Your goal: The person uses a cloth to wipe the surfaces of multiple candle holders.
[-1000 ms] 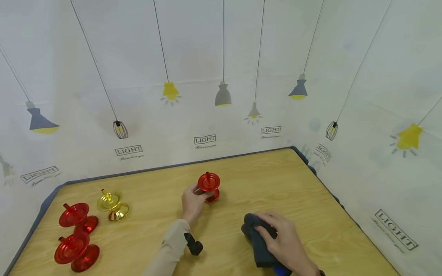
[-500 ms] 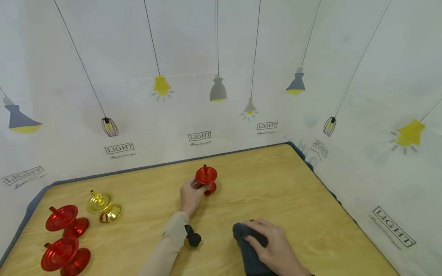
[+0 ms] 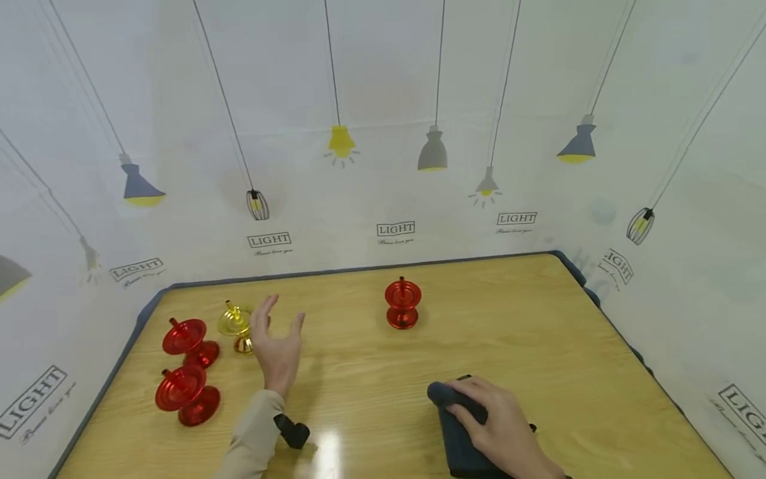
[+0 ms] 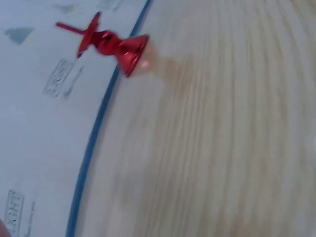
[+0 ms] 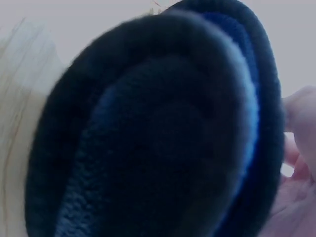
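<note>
In the head view the left hand [image 3: 278, 346] is raised with fingers spread, holding nothing, just right of a gold stemmed holder [image 3: 235, 321] that it partly hides. A red holder [image 3: 403, 299] stands upright by itself toward the back; the left wrist view also shows this red holder [image 4: 108, 43]. The right hand [image 3: 499, 422] grips a dark, soft-looking item [image 3: 463, 446] with the thumb and fingers curled round its upper end. Up close in the right wrist view, the dark item [image 5: 148, 128] shows rounded, fuzzy layers with blue between them.
Two more red holders [image 3: 184, 337] [image 3: 181, 388] stand at the left of the wooden table [image 3: 359, 372]. A dark blue edging [image 3: 335, 271] runs along the table's back, against a pale sheet [image 3: 323, 213] printed with lamps.
The left hand has let go of the red holder and moved left to beside the gold one. The right hand still grips the dark item. The head view has turned left.
</note>
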Demonstrator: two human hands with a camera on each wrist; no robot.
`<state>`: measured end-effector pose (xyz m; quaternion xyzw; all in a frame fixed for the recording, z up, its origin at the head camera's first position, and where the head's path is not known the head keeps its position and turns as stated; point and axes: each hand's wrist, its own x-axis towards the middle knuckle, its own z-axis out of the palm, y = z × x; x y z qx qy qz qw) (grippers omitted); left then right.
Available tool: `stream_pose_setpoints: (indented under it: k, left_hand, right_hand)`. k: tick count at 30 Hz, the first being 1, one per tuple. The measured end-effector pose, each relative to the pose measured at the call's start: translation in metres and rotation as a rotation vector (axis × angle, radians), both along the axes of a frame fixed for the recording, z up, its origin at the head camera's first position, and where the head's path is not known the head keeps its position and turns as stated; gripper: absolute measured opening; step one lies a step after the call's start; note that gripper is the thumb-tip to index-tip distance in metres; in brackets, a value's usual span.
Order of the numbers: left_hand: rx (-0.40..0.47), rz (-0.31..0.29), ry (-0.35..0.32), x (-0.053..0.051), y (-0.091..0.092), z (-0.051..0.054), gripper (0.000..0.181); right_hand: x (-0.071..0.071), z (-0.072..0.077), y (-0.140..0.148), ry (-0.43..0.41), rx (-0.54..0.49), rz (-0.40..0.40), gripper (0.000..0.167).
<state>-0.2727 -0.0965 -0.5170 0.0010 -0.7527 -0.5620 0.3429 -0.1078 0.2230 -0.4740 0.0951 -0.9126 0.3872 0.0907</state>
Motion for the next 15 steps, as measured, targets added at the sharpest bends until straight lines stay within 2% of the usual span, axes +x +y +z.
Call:
stream_pose_setpoints:
  k: [6, 9, 11, 13, 15]
  left_hand:
    - [-0.066, 0.171, 0.165, 0.052, -0.052, 0.011, 0.081]
    - [-0.072, 0.309, 0.163, 0.076, -0.086, 0.013, 0.1]
    - [-0.063, 0.371, 0.086, 0.084, -0.105, 0.014, 0.112]
    - [-0.03, 0.392, -0.057, 0.089, -0.121, 0.011, 0.124]
    - [0.003, 0.374, -0.22, 0.092, -0.132, 0.008, 0.132]
  right_hand:
    - [0.0, 0.002, -0.002, -0.008, 0.033, 0.014, 0.035]
    - [-0.002, 0.003, -0.004, -0.006, 0.045, 0.025, 0.035]
    - [-0.003, 0.003, -0.005, 0.004, 0.047, 0.023, 0.036]
    - [-0.003, 0.003, -0.007, 0.006, 0.051, 0.024, 0.036]
    - [-0.003, 0.002, -0.011, 0.011, 0.053, 0.031, 0.035]
